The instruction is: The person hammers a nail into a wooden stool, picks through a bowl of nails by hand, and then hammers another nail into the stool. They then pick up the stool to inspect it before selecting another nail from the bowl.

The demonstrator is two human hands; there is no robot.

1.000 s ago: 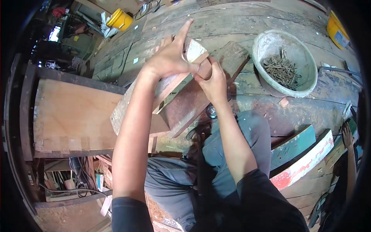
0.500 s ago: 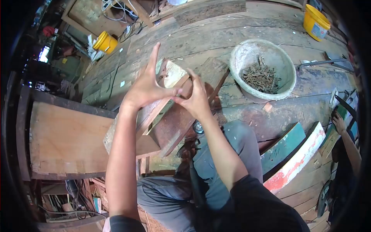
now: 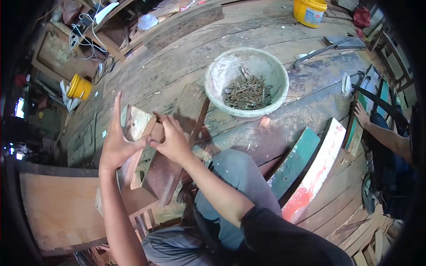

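My left hand [image 3: 119,145] is over a wooden block [image 3: 136,123], its fingers spread upward and its thumb pointing right. Close by on the right, my right hand [image 3: 172,138] has its fingers apart and curved, its thumb tip meeting my left thumb. Neither hand visibly holds anything. Beneath them the pale-topped block lies on wooden pieces, beside a brown board [image 3: 160,174]. A whitish basin [image 3: 280,73] with many nails [image 3: 249,92] in it stands beyond my right hand.
Curved planks, one green [image 3: 295,163] and one white and red [image 3: 316,177], lie at the right. A co-worker's hand [image 3: 361,114] rests near a green plank at far right. Yellow buckets [image 3: 80,87] [image 3: 309,12] stand farther back. A plywood panel [image 3: 60,208] is at lower left.
The view has swung right, so the basin, block and my hands appear farther left. More of the co-worker shows. My hands keep much the same spread pose.
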